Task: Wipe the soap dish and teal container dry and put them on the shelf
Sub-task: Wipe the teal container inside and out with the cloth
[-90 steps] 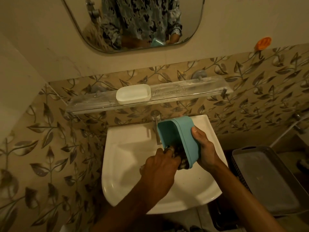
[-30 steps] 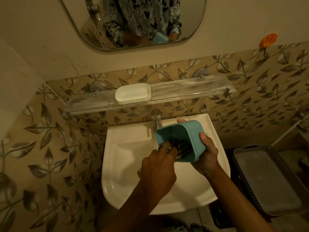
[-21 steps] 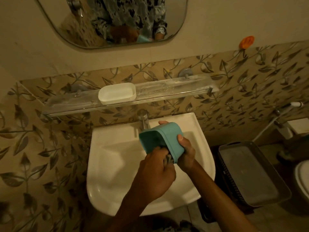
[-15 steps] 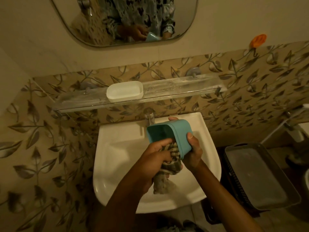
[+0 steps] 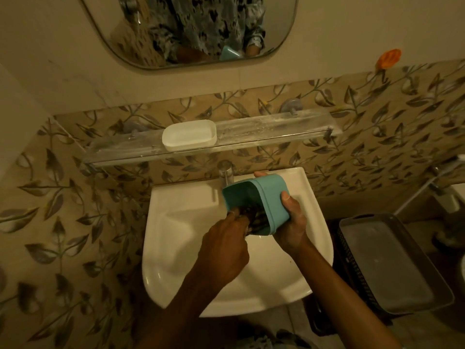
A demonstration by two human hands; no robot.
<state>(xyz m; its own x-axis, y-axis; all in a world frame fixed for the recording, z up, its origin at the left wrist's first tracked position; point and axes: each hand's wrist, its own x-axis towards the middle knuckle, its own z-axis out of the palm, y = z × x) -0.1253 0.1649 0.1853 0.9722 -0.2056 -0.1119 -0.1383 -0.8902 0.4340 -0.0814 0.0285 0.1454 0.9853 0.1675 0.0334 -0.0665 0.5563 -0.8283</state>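
Observation:
The teal container (image 5: 270, 197) is tipped on its side over the white sink (image 5: 181, 222), mouth facing left. My right hand (image 5: 293, 221) grips its outer wall from the right. My left hand (image 5: 222, 244) is closed on a dark patterned cloth (image 5: 255, 219), pushed inside the container's mouth; most of the cloth is hidden there. The white soap dish (image 5: 189, 134) sits on the clear glass shelf (image 5: 271, 127) above the sink, left of the shelf's middle.
A chrome tap (image 5: 226, 173) stands just behind the container. A mirror (image 5: 191, 28) hangs above the shelf. A dark basket with a grey tray (image 5: 392, 263) on top sits right of the sink. An orange hook (image 5: 390, 60) is on the wall.
The cloth, which hung out below the container half a second ago, is now pushed inside it by my left hand. My right hand still holds the container over the sink.

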